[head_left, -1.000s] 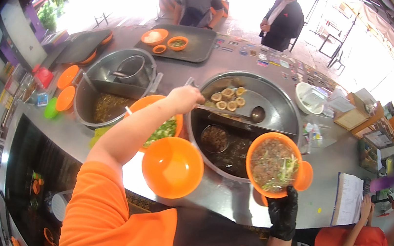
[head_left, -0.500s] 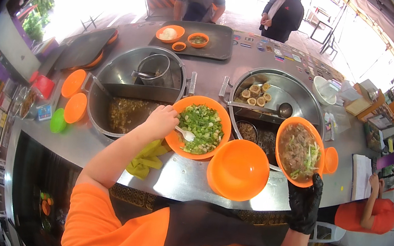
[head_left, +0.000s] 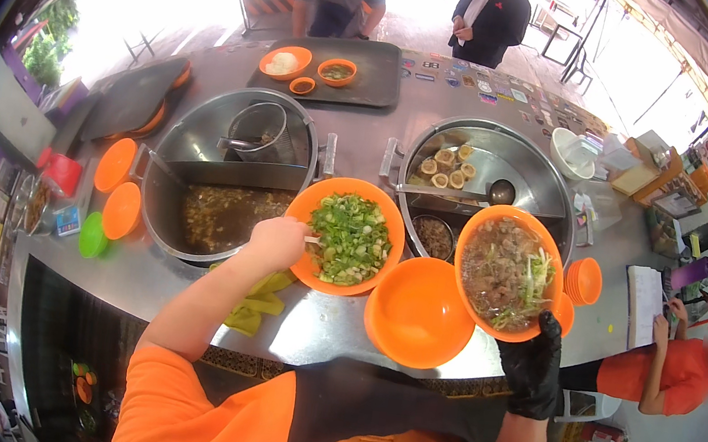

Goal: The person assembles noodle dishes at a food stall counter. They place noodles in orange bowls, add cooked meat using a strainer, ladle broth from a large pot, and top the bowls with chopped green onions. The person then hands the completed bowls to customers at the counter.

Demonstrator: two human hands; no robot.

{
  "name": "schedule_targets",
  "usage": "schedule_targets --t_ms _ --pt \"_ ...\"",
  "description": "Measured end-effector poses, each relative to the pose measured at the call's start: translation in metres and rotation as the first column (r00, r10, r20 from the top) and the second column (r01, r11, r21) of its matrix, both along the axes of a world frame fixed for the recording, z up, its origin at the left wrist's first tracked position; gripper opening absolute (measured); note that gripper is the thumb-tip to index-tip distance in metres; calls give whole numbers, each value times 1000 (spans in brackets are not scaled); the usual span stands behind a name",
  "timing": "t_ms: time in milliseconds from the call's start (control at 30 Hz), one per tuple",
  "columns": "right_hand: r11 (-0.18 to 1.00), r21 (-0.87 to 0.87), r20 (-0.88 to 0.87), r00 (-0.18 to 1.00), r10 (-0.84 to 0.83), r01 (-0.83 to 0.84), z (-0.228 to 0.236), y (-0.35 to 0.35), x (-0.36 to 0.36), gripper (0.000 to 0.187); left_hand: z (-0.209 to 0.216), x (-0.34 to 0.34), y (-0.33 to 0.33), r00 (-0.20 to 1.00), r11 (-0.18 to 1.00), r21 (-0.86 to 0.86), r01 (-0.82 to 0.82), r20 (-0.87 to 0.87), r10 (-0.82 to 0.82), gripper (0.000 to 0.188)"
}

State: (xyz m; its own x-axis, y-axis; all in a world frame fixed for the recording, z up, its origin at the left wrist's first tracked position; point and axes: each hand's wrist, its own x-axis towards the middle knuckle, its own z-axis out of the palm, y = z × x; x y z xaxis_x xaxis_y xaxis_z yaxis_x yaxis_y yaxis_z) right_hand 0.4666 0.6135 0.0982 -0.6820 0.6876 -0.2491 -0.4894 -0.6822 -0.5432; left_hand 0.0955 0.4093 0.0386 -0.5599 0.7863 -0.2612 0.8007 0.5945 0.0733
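My bare left hand (head_left: pixel 277 243) is closed on the handle of a white spoon (head_left: pixel 312 240), its bowl end sunk in chopped green scallions (head_left: pixel 352 234). An orange bowl (head_left: pixel 396 253) holds the scallions. In my right hand (head_left: pixel 532 365), gloved in black, is an orange soup bowl (head_left: pixel 483 323) filled with broth, meat slices and pale green strands; I grip it by its near edge, slightly tilted. Between the two bowls sits an empty orange bowl (head_left: pixel 419 313), seemingly on a stack. A yellow-green cloth (head_left: pixel 255 304) lies below my left forearm.
Two divided steel pots are set in the counter: the left pot (head_left: pixel 197 131) has a strainer (head_left: pixel 259 128) and brown broth, the right pot (head_left: pixel 546 169) a ladle (head_left: pixel 501 191) and bone pieces (head_left: pixel 449 166). A tray (head_left: pixel 372 77) bears small bowls. Several people stand around.
My left hand has closed around the spoon and pushed it deeper into the scallions. The soup bowl in my right hand has come nearer the empty bowl. The view has shifted slightly.
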Motion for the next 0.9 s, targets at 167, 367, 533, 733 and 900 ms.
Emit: schedule_targets --t_ms 167,367,533,733,900 --pt "998 29 -6 999 50 -50 -6 6 -1 58 -37 7 7 987 989 111 97 -136 -81 23" --pt "995 -24 -33 994 100 -101 -14 12 -4 56 -46 21 13 996 958 275 -81 56 68 23" --pt "992 -40 -16 993 119 -119 -19 16 -7 56 -34 24 12 954 902 356 -245 255 159 27" --pt "991 -14 -5 992 130 -130 -21 15 -14 54 9 21 7 933 894 370 -252 338 123 26" --pt "985 -47 27 986 167 -166 -22 16 -12 52 70 40 11 972 834 526 -165 230 48 22"
